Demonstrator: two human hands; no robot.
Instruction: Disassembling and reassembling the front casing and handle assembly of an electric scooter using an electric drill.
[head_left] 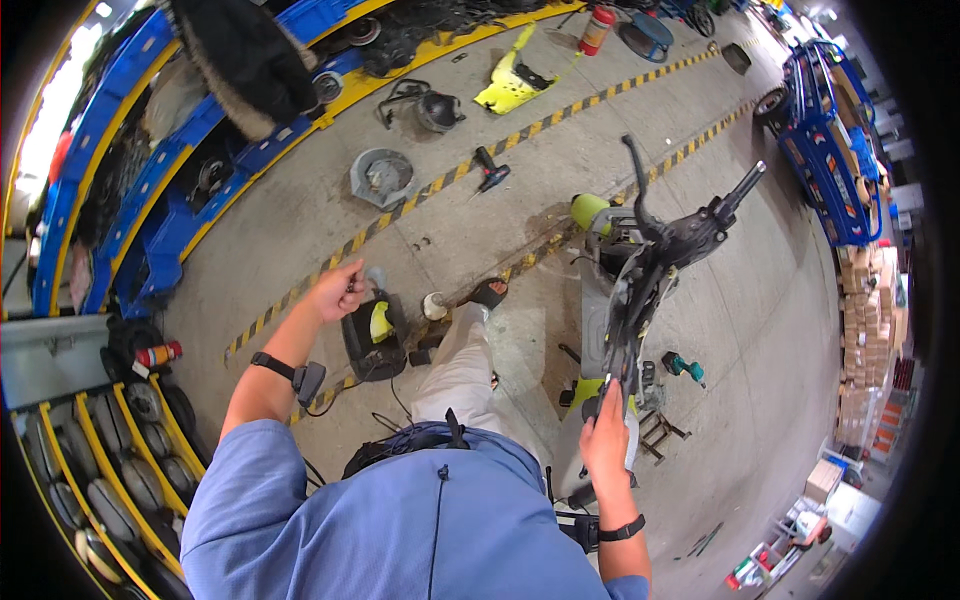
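My left hand is raised over the floor with its fingers curled in. A small dark thing shows at the fingers, too small to name. Below it stands a black bin with a yellow-green piece in it. On my right is a partly stripped scooter, its dark inner frame bare and its handlebar at the far end. My right hand is closed at the near end of the dark frame. What its fingers grip there is hidden.
On the floor lie a grey basin, a black-and-red power drill, a green drill and a yellow-green panel. Blue-and-yellow shelving stands left, above a tyre rack. A blue cart and stacked cartons line the right.
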